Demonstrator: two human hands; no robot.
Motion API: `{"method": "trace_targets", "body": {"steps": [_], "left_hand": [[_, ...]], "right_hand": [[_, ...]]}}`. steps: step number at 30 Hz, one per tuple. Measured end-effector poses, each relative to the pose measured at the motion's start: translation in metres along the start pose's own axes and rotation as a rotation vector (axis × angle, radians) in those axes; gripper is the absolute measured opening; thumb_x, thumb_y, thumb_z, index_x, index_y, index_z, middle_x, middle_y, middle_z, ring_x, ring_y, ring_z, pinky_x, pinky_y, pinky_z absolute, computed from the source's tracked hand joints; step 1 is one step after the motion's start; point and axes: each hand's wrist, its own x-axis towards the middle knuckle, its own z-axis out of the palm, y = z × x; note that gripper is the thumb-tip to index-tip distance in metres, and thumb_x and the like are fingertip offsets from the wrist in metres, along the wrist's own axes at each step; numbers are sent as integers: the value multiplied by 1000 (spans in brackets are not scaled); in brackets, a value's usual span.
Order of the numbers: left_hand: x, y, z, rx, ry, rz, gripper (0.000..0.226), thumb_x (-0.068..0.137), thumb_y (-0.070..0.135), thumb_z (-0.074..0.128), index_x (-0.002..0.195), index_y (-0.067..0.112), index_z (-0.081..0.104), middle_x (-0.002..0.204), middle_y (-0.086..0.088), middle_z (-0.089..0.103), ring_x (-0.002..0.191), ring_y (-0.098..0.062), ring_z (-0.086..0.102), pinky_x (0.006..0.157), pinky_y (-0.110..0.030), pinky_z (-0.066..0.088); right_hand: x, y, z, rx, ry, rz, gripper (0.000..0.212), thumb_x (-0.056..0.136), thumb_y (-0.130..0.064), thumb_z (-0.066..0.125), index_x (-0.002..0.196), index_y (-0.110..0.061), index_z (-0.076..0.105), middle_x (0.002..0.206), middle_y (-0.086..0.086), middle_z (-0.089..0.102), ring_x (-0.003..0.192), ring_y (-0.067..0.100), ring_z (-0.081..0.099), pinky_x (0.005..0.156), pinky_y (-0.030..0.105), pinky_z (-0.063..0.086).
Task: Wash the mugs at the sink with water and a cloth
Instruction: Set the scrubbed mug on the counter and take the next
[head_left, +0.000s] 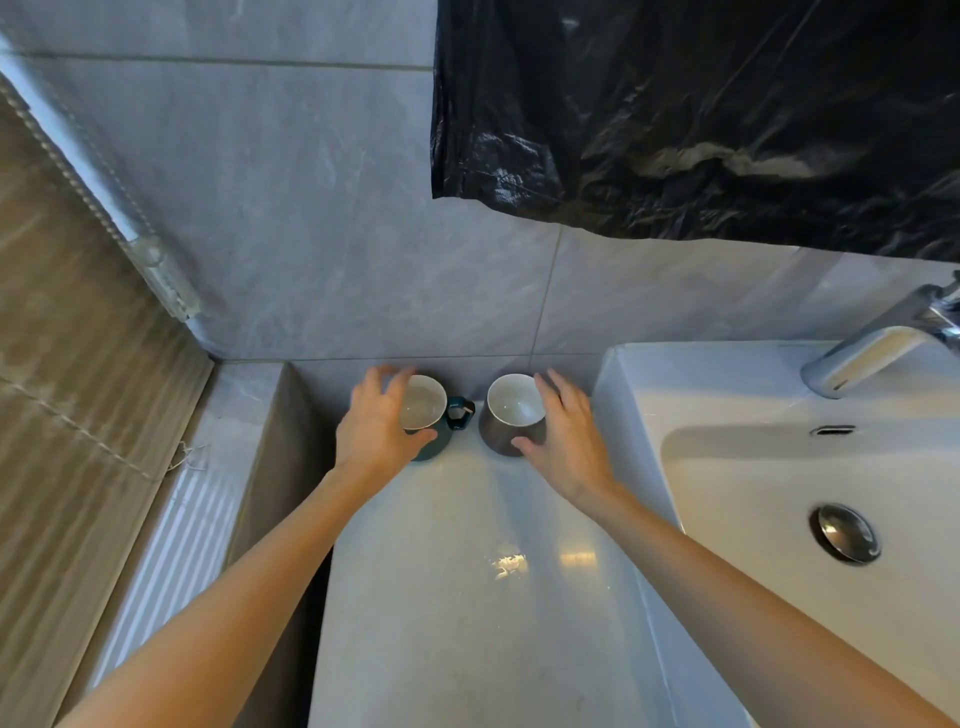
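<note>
at the far end of the counter, both hands are on the mugs. left hand (375, 423): fingers spread and curled around the teal mug (427, 415), thumb on its near side, fingertips over the far rim; it looks like a loose wrap, can't tell if it's actually squeezing. right hand (563, 439): fingers open and cupped against the right side of the dark mug (511, 415), thumb touching its near wall, again no clear squeeze. both mugs upright, white inside, standing on the pale counter (467, 597) just beside the far tiled wall (311, 234). the teal mug's handle points right, toward the dark mug; the two are near each other, small gap between. white sink (779, 467) sits right of the mugs, drain plug (845, 532) in the basin, chrome tap (883, 338) at the far right. black plastic sheet (701, 114) hangs on the wall above. no cloth in view.
</note>
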Motion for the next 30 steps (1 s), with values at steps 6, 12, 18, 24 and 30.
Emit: {"method": "trace_targets", "body": {"steps": [6, 12, 18, 24, 30], "left_hand": [[-12, 9, 11, -289, 39, -400, 98, 64, 49, 84, 143, 17, 35, 138, -12, 43, 124, -32, 47, 97, -46, 43], [-6, 6, 15, -343, 78, -398, 80, 64, 44, 86, 130, 15, 52, 123, -11, 59, 112, -27, 57, 91, -42, 46], [-5, 4, 15, -351, 71, -387, 80, 64, 43, 86, 132, 16, 52, 123, -11, 59, 111, -27, 57, 92, -42, 48], [-11, 12, 6, -319, -6, -422, 96, 67, 48, 82, 144, 17, 34, 142, -11, 42, 126, -32, 47, 97, -47, 44], [-58, 17, -34, -365, -64, -233, 70, 86, 38, 68, 146, 20, 37, 146, -7, 43, 132, -23, 43, 107, -39, 37]], "right_hand": [[-6, 3, 12, 114, 91, 182, 83, 76, -41, 77, 144, -11, 38, 145, 1, 40, 131, 22, 33, 104, 26, 31], [2, 0, 15, 236, 140, 215, 73, 72, -35, 82, 134, -11, 51, 130, -1, 44, 120, 15, 45, 88, 14, 33], [1, -1, 13, 251, 146, 220, 70, 72, -31, 83, 131, -10, 53, 128, 0, 44, 111, 13, 49, 81, 9, 29], [-1, -4, 8, 152, 47, 233, 82, 75, -39, 79, 143, -13, 40, 142, 1, 36, 131, 18, 36, 95, 24, 38], [-52, -23, -21, 304, 31, 121, 58, 83, -35, 71, 136, -19, 51, 134, -6, 46, 121, 15, 47, 95, 31, 45]]}}
